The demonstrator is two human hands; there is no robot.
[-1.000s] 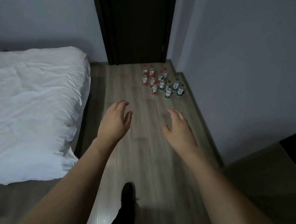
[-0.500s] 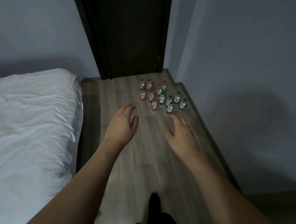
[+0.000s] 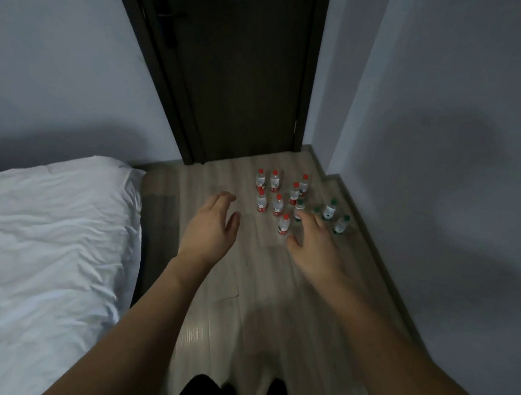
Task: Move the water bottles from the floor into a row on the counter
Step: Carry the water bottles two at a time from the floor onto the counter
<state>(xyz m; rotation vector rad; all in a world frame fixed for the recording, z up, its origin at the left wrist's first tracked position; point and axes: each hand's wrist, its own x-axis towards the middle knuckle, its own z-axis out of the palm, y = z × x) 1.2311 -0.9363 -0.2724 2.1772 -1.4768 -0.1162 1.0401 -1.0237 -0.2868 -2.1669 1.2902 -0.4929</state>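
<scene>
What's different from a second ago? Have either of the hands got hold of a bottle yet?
No grip yet. The person has walked toward the water bottles, which now sit closer, with the door looming larger. Both hands reach forward empty: the left hand open, the right hand now overlapping the green-capped bottles in view. Unchanged: all bottles upright on the floor, bed at left.

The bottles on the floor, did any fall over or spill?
No. The red-capped bottles and green-capped bottles all stand upright in a cluster on the floor near the door. No puddle shows.
</scene>
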